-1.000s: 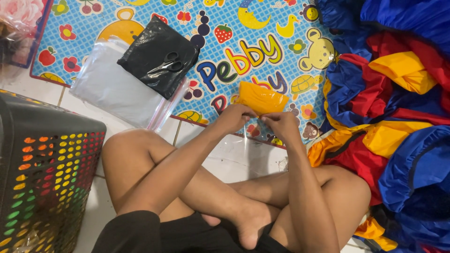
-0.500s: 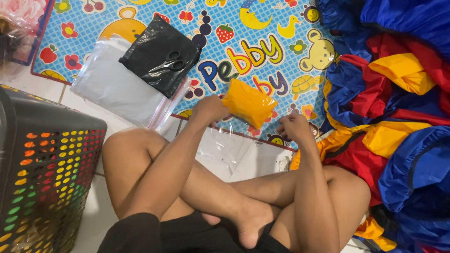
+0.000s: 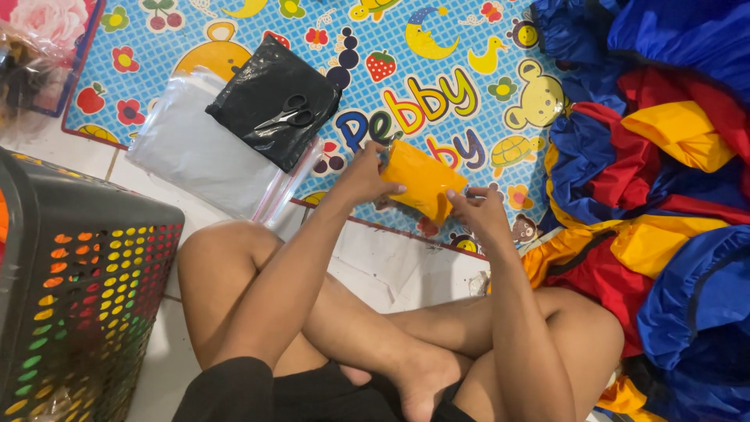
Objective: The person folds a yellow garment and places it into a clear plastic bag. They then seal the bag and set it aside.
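The left hand (image 3: 366,173) and the right hand (image 3: 478,216) hold one folded yellow cloth (image 3: 422,181) between them, raised above the play mat (image 3: 437,47). The left-hand fingers are closed around the cloth's upper end, thumb across the front. The right-hand fingers pinch the lower end at its 5 o'clock corner. The cloth sits just above the mat's near edge, directly ahead of the crossed legs.

Judged state of work: the cloth appears already folded into a compact bundle, several layers thick. It is not yet set down and not yet bagged. No other finished bundle can be made out in this view.

Material nearby:
- At 10 o'clock from the cloth, a stack of clear plastic bags (image 3: 195,156) lies half on the mat, half on the tile floor (image 3: 391,262).
- A black bag (image 3: 266,94) rests on top of that stack, with scissors (image 3: 287,117) lying on it.
- At 3 o'clock, a large heap of blue, red and yellow fabric (image 3: 656,172) lies loose, touching the person's right knee. Judged as unprocessed stock, it is the greater part of what is left.
- At 8 o'clock, a dark perforated basket (image 3: 78,297) stands on the floor beside the left knee; its contents cannot be seen clearly.
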